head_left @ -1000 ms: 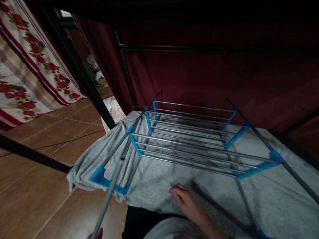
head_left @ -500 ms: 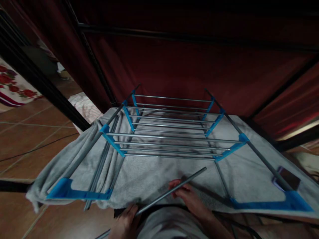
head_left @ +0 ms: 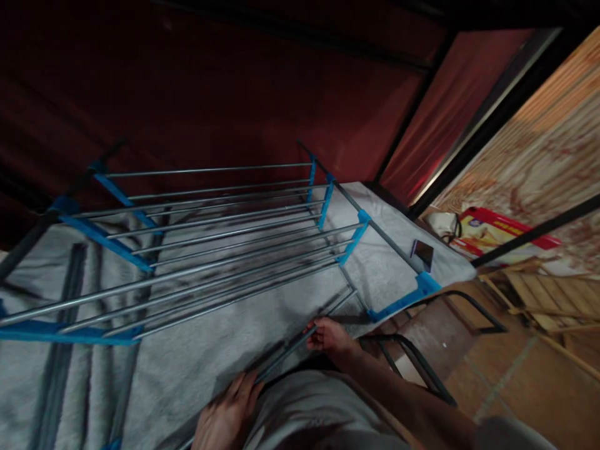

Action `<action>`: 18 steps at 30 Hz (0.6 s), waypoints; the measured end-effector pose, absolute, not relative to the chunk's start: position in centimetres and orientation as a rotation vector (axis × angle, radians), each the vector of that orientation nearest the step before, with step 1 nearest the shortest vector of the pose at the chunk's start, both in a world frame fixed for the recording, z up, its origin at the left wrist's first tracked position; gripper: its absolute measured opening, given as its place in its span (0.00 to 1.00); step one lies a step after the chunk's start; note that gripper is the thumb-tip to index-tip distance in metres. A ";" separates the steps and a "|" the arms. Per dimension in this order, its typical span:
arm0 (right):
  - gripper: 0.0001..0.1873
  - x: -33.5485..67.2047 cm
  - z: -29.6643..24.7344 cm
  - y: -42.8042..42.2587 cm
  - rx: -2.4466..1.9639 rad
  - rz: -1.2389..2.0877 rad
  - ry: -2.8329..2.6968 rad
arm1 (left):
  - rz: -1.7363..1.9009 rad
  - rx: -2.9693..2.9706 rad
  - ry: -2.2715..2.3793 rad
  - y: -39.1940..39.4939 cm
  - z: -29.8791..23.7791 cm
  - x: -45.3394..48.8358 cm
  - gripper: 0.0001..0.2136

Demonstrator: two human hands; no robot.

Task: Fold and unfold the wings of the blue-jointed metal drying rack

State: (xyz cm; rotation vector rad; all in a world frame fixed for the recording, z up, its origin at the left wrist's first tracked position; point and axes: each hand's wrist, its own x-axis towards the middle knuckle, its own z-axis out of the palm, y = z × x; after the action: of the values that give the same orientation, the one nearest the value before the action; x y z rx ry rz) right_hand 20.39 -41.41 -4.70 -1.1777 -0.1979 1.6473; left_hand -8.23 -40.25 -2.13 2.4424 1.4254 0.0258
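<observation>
A dark red curtain (head_left: 210,94) fills the back of the room, hung on a black frame, and in front of it a grey towel (head_left: 187,337) is spread wide over a flat surface. On the towel lies a drying rack (head_left: 210,231), its thin metal bars running side by side between blue plastic joints, with a blue corner piece (head_left: 412,294) at its near right end. To the right the floor is brown tile (head_left: 515,387), and a red and yellow package (head_left: 492,234) lies there against a patterned wall, close to some wooden slats (head_left: 539,294). A black wire frame (head_left: 422,362) sits just off the towel's right edge. A small dark phone (head_left: 423,253) rests on the towel near the rack's right side rail. Down at the near edge the person holds a loose metal rod (head_left: 300,340), which lies slanted low over the towel just in front of the rack, its far tip up toward the blue corner piece. The right hand (head_left: 328,334) is closed around the rod partway along it, fingers curled over the top. The left hand (head_left: 227,412) sits lower on the same rod, near the person's grey shirt, fingers laid over the rod; how tightly it grips I cannot tell from here.
</observation>
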 end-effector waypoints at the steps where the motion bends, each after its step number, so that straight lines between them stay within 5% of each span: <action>1: 0.20 20.5 -4.8 -41.7 -1.165 1.643 -0.197 | -0.002 2.465 1.392 -40.0 -2.1 -8.3 0.20; 18: 0.03 20.3 -1.8 -46.6 -0.951 1.712 0.044 | 0.148 2.519 1.213 -40.6 -1.6 -9.6 0.20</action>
State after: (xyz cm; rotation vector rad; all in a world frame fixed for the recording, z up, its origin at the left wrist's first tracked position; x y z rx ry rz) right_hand 20.34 -46.61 -1.79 -0.9513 0.0441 1.7120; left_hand -9.64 -40.64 -1.56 2.5195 1.2135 0.1482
